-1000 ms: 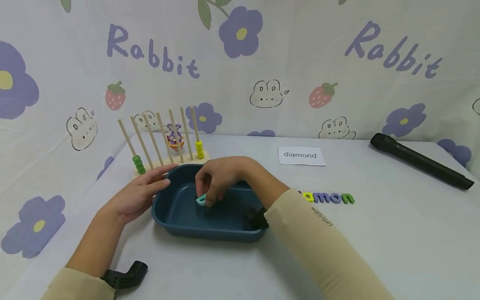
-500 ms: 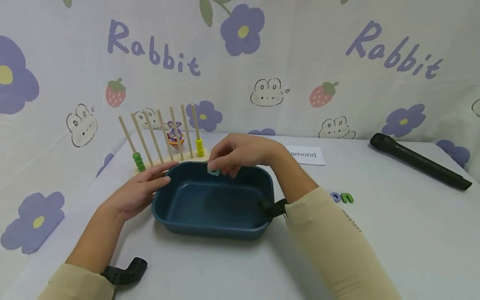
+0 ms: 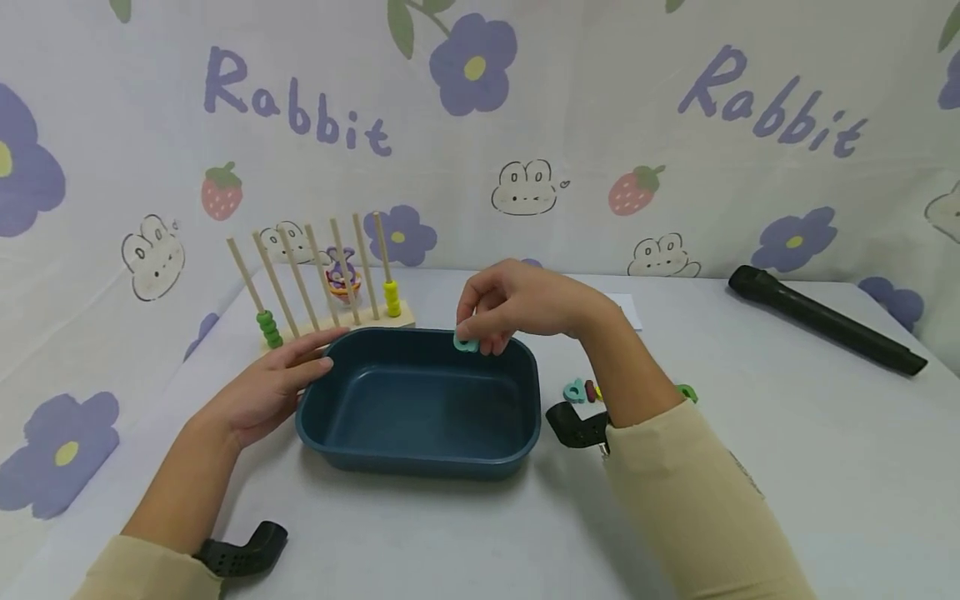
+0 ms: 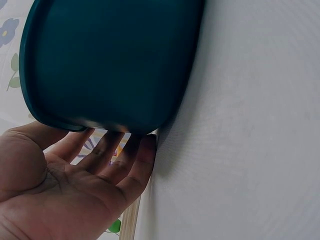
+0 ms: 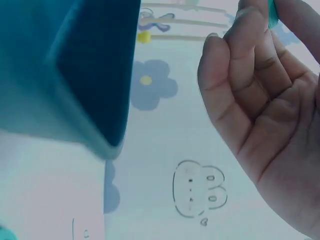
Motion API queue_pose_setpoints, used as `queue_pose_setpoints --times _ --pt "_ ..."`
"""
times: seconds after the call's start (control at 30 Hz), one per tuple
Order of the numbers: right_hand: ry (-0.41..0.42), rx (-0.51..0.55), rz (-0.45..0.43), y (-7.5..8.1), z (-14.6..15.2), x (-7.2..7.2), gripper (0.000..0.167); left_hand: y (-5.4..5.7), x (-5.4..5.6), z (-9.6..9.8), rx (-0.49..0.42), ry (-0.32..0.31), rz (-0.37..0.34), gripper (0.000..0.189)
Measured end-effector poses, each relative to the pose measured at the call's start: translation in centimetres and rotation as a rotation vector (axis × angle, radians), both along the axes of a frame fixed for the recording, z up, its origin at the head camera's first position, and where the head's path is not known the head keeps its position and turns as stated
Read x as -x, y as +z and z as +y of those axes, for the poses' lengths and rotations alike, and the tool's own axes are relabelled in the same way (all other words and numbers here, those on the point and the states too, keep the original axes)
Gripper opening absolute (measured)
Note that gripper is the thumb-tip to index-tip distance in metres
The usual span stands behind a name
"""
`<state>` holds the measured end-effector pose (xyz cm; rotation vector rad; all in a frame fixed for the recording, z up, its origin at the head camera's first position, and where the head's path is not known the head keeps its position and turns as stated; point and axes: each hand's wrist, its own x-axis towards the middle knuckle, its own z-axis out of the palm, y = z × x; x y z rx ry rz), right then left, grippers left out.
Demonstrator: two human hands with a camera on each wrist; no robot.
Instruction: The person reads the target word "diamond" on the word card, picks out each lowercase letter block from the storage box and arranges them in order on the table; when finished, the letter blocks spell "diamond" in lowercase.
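Observation:
A teal letter piece (image 3: 467, 344) is pinched between the thumb and fingertips of my right hand (image 3: 525, 304), above the far rim of a dark blue basin (image 3: 420, 467). Only a sliver of this teal letter (image 5: 272, 15) shows in the right wrist view. My left hand (image 3: 273, 379) rests at the basin's left end, its fingers extended along the outer wall and its thumb at the rim. In the left wrist view those fingers (image 4: 142, 162) touch the wall of the basin (image 4: 110, 65).
Right of the basin lie a teal letter d (image 3: 574, 391), a dark red letter (image 3: 590, 390) and a green letter (image 3: 687, 392); my right arm hides others. A white card (image 3: 628, 310) is partly covered. A bead rack (image 3: 393, 317) stands behind; a black microphone (image 3: 825, 321) lies right.
My right hand has lifted the teal letter from inside the basin and carried it up and right to the far rim. My left hand stays at the basin's left end.

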<state>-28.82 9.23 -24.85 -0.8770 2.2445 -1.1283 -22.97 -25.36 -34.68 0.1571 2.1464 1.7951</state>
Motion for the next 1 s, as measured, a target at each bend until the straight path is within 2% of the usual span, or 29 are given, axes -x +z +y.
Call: queue_pose_setpoints --times 0.27,0.4,0.63,0.77,1.0 --pt "-0.100 0.066 0.010 -0.4 2.1 -0.3 0.017 -0.1 -0.1 0.0 0.005 -0.005 0.002 0.058" --pt "-0.177 0.089 -0.011 -0.5 3.2 -0.6 0.020 0.0 -0.1 0.0 0.007 -0.006 0.004 0.059" --pt "-0.318 0.208 -0.016 -0.9 4.9 -1.2 0.026 0.0 -0.2 0.0 0.019 -0.011 0.013 0.060" --pt "-0.373 0.222 0.006 -1.4 6.0 -1.6 0.025 -0.2 -0.3 -0.1 0.019 -0.011 0.007 0.060" --pt "-0.460 0.215 -0.022 -1.5 8.4 -2.7 0.033 -0.2 -0.1 -0.3 0.018 -0.022 0.016 0.062"
